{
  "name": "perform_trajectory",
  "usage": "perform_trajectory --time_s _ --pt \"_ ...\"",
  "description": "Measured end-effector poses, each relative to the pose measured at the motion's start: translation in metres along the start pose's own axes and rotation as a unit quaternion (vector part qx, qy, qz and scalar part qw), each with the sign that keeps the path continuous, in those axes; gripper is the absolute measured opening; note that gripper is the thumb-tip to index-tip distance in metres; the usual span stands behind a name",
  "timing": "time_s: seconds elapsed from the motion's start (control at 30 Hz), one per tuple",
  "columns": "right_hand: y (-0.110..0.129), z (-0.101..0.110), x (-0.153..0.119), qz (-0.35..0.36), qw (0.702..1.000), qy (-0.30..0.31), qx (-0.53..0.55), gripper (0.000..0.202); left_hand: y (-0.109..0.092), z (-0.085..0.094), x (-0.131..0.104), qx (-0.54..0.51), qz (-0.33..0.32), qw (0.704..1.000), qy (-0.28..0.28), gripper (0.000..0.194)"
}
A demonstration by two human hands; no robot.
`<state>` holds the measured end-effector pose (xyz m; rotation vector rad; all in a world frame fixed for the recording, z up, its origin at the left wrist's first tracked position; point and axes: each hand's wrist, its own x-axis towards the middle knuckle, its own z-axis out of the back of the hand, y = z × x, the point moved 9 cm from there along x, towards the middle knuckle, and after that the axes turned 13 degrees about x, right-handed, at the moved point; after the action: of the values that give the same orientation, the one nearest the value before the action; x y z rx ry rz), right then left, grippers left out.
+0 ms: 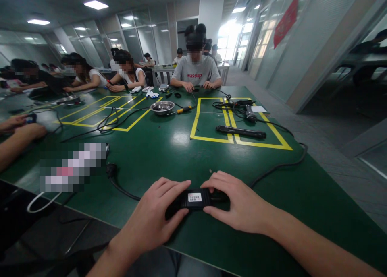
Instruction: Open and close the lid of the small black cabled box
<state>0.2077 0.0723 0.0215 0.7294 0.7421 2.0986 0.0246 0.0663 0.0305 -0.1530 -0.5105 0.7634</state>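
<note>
Near the front edge of the green table (145,160) lies a small black inline cable box (199,204) with a white printed label on top. My left hand (157,208) pinches its left end between thumb and fingers. At the other end, the thumb and fingers of my right hand (238,200) close on it in the same way. A black cable (128,193) leads left from behind my left hand to a black plug (111,170) on the table. Another black cable (272,167) runs from beyond my right hand towards the far right.
A blurred-out power strip (75,164) lies at left. Further off are a metal bowl (162,108), a yellow-handled screwdriver (184,109), a black rod-shaped tool (241,132) and tangled cables (236,104). A co-worker's hands (26,128) work at far left; another person (196,67) sits opposite.
</note>
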Motion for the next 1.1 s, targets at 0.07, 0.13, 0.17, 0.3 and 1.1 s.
perform_trajectory --time_s 0.07,0.13,0.17,0.3,1.1 --pt "0.0 -0.001 0.0 0.005 1.0 -0.001 -0.003 0.031 0.0 0.0 0.0 0.002 -0.003 1.0 -0.005 0.062" --pt "0.001 0.0 0.0 0.008 1.0 -0.002 -0.004 0.031 0.0 -0.001 0.0 0.007 0.0 1.0 -0.003 0.062" --pt "0.001 0.0 0.0 0.007 1.0 -0.002 -0.002 0.03 0.0 -0.001 0.0 0.009 0.001 1.0 -0.001 0.062" --pt "0.001 0.0 0.0 0.004 1.0 -0.001 0.006 0.026 -0.002 -0.001 0.0 0.011 -0.004 1.0 0.0 0.061" --pt "-0.003 0.004 -0.003 -0.039 0.999 -0.018 0.023 0.041 0.009 0.007 0.001 -0.045 0.038 0.998 -0.023 0.04"
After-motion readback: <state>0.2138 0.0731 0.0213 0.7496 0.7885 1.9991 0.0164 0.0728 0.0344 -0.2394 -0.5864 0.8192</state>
